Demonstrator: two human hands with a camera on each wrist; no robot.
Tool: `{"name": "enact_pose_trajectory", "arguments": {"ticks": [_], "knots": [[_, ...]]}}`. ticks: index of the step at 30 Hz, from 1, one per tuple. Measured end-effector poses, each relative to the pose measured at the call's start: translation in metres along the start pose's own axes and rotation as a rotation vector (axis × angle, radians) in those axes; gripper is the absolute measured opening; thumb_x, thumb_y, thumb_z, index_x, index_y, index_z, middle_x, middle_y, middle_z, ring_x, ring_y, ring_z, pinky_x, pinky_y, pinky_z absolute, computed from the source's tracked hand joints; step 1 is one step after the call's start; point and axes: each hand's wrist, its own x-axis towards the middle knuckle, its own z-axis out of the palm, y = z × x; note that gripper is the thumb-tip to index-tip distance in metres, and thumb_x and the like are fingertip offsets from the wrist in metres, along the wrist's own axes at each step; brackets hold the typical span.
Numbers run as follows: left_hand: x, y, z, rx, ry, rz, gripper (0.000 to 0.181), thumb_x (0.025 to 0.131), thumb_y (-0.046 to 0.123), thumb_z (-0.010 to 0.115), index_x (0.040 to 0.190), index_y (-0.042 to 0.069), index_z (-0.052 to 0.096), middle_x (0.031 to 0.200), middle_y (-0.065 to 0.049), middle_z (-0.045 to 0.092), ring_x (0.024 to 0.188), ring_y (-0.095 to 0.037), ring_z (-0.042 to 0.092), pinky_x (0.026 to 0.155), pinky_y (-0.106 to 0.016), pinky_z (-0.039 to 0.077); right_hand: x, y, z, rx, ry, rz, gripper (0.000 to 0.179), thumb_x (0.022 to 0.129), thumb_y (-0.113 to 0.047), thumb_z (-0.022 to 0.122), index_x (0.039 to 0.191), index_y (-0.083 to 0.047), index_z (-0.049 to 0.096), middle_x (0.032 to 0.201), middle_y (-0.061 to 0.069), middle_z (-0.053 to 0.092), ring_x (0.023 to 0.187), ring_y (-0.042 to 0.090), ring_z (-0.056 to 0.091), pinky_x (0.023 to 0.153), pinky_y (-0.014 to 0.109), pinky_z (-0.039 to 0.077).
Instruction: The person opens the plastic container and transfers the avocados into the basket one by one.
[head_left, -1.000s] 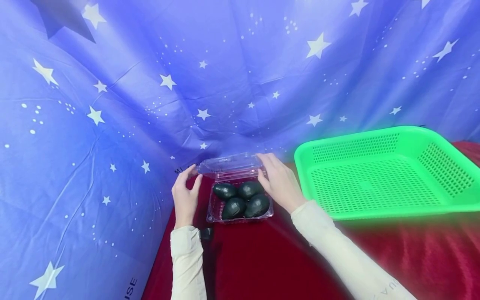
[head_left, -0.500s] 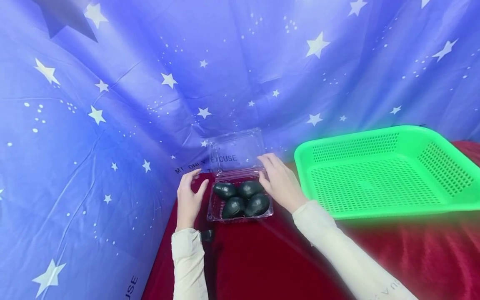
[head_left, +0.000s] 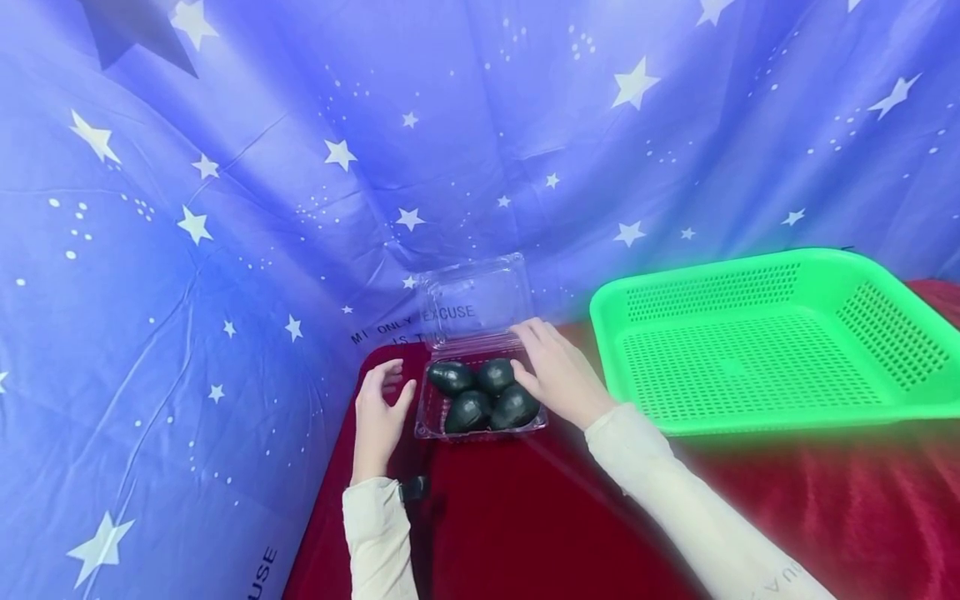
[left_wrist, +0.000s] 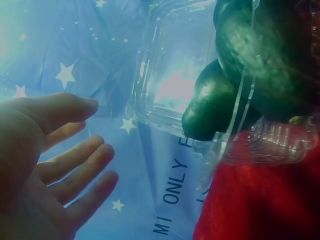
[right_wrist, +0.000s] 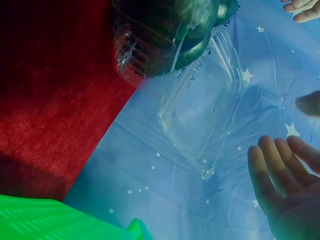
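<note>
Several dark green avocados [head_left: 470, 411] lie in the base of a clear plastic clamshell box [head_left: 423, 431], its lid [head_left: 476, 292] tipped back against the cloth wall. On the box's left, my left hand [head_left: 378, 417] is held apart from it, fingers loosely bent and holding nothing. My right hand [head_left: 564, 377] hovers at the right side with thumb and fingers spread; the head view does not show whether it touches the box. From the left wrist, the fingers [left_wrist: 92, 167] appear clear of the avocados. The right wrist view shows relaxed fingers [right_wrist: 280, 165] away from the lid.
A green perforated plastic basket [head_left: 750, 421] stands to the right of the box. Red cloth [head_left: 510, 517] covers the table. Blue star-patterned fabric [head_left: 480, 150] hangs close behind and along the left.
The lid has swung back from half-raised to leaning on the fabric. My left hand has let go of it and dropped lower; my right hand has come slightly down.
</note>
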Motion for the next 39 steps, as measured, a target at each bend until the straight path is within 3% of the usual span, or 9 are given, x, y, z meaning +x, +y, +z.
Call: {"name": "enact_pose_trajectory", "arguments": {"ticks": [9, 13, 19, 30, 35, 39], "knots": [[-0.013, -0.004, 0.001, -0.114, -0.021, -0.088, 0.04, 0.089, 0.008, 0.073, 0.127, 0.006, 0.061, 0.113, -0.016, 0.068, 0.102, -0.033, 0.066, 0.088, -0.056, 0.054, -0.006, -0.001, 0.008, -0.073, -0.1, -0.104, 0.046, 0.087, -0.021, 0.073, 0.125, 0.001, 0.058, 0.118, 0.014, 0.06, 0.11, 0.03, 0.057, 0.101, 0.041, 0.05], [-0.015, -0.005, 0.0, -0.112, -0.028, -0.131, 0.039, 0.089, 0.009, 0.072, 0.126, 0.005, 0.062, 0.112, -0.016, 0.068, 0.1, -0.031, 0.067, 0.086, -0.05, 0.056, -0.009, -0.001, 0.01, -0.094, -0.183, -0.112, 0.049, 0.086, -0.025, 0.076, 0.125, 0.0, 0.06, 0.121, 0.015, 0.059, 0.113, 0.03, 0.056, 0.102, 0.041, 0.049], [-0.016, -0.008, -0.002, -0.151, -0.089, -0.184, 0.037, 0.089, 0.008, 0.072, 0.125, 0.003, 0.063, 0.114, -0.02, 0.067, 0.103, -0.033, 0.066, 0.088, -0.04, 0.056, -0.013, 0.002, 0.016, -0.13, -0.273, -0.127, 0.052, 0.082, -0.029, 0.081, 0.122, -0.003, 0.061, 0.116, 0.012, 0.06, 0.109, 0.028, 0.056, 0.098, 0.038, 0.052], [-0.018, -0.018, -0.003, -0.265, -0.168, -0.318, 0.04, 0.092, 0.007, 0.068, 0.13, -0.003, 0.059, 0.125, -0.028, 0.061, 0.113, -0.036, 0.062, 0.097, -0.032, 0.05, -0.021, 0.004, 0.023, -0.159, -0.301, -0.179, 0.057, 0.074, -0.025, 0.088, 0.119, 0.0, 0.063, 0.114, 0.013, 0.06, 0.107, 0.03, 0.056, 0.094, 0.039, 0.052], [-0.018, -0.025, 0.0, -0.291, -0.176, -0.347, 0.041, 0.092, 0.005, 0.067, 0.13, -0.006, 0.058, 0.125, -0.029, 0.061, 0.111, -0.031, 0.063, 0.09, -0.02, 0.049, -0.022, 0.004, 0.026, -0.159, -0.315, -0.175, 0.056, 0.073, -0.025, 0.088, 0.118, -0.001, 0.064, 0.113, 0.013, 0.06, 0.106, 0.029, 0.056, 0.093, 0.039, 0.053], [-0.018, -0.034, 0.002, -0.3, -0.191, -0.362, 0.041, 0.092, 0.007, 0.067, 0.13, -0.006, 0.058, 0.124, -0.029, 0.062, 0.104, -0.018, 0.065, 0.083, -0.015, 0.051, -0.023, 0.004, 0.028, -0.148, -0.311, -0.171, 0.056, 0.073, -0.024, 0.088, 0.118, -0.001, 0.065, 0.112, 0.013, 0.06, 0.106, 0.029, 0.056, 0.093, 0.039, 0.054]]}}
